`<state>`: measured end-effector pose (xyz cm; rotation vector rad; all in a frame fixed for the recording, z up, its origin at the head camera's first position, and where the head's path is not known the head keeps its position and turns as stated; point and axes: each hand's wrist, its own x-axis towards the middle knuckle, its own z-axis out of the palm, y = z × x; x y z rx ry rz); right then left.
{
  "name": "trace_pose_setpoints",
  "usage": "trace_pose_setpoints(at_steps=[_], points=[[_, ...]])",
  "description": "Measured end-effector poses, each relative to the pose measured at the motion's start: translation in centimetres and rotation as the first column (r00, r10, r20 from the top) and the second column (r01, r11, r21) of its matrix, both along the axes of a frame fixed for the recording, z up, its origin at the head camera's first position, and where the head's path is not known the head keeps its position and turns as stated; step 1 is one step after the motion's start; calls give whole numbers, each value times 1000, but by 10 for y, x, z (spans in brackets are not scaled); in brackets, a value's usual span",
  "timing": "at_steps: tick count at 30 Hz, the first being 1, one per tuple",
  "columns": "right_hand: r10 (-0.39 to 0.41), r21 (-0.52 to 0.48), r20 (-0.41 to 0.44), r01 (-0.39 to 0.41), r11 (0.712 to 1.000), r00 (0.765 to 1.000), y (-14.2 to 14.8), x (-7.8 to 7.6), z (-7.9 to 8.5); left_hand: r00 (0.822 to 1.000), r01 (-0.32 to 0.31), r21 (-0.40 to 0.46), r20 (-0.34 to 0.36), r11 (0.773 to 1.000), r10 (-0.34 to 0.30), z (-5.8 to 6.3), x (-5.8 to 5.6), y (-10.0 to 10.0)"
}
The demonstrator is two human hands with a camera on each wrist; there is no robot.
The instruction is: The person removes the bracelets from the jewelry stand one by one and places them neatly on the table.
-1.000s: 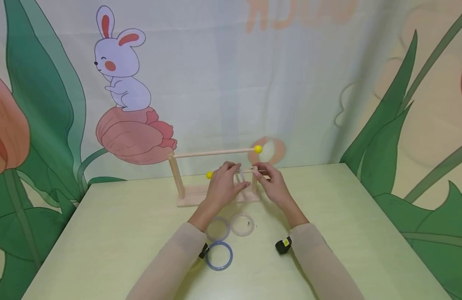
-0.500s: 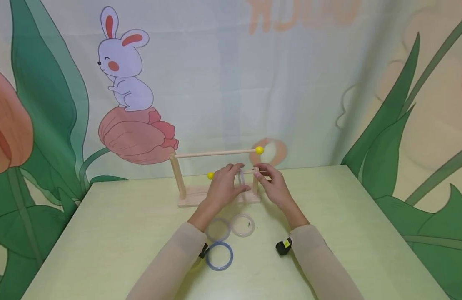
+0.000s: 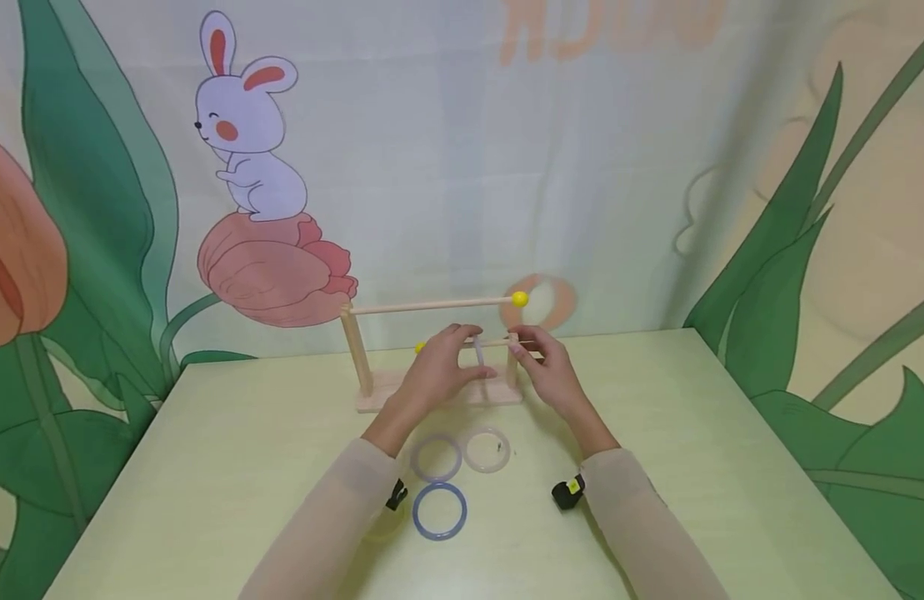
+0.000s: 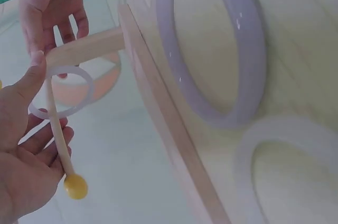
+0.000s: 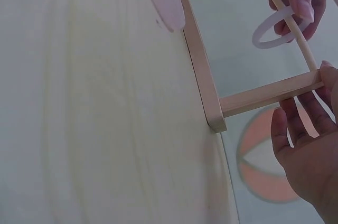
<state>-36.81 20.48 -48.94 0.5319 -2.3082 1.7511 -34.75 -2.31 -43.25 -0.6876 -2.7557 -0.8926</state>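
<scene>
A wooden stand has two posts, each with a horizontal rod ending in a yellow ball. My left hand holds a pale translucent ring between thumb and fingers. Through this ring runs the lower rod, between its yellow ball and the short post. My right hand grips the top of that post, thumb on one side and fingers on the other. In the head view, the left hand hides part of the lower rod.
On the table before the stand lie a lilac ring, a pale pink ring and a blue ring. A yellowish ring is partly under the left sleeve. The upper rod extends above both hands.
My left hand has shifted slightly left with the ring, away from the short post along the lower rod. The right hand stays at the post.
</scene>
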Motion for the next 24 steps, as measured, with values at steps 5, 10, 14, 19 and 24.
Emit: trace_pose_setpoints(at_steps=[5, 10, 14, 19, 24], points=[[-3, -9, -15, 3, 1000, 1000, -1, 2, 0, 1000, -2, -2, -21, 1000, 2, 7, 0, -7], [-12, -2, -11, 12, 1000, 1000, 0, 1, -2, 998, -36, -43, -57, 998, 34, 10, -1, -18], [-9, 1, -15, 9, 1000, 1000, -1, 1, -1, 995, -78, -28, -64, 997, 76, 8, -2, -30], [-12, 1, -16, 12, 1000, 1000, -1, 1, -2, 994, -106, -3, -41, 994, 106, 3, -3, -42], [-11, -8, -21, 11, 1000, 1000, -2, 1, -1, 994, -111, 27, -15, 993, 111, 0, -1, -50]])
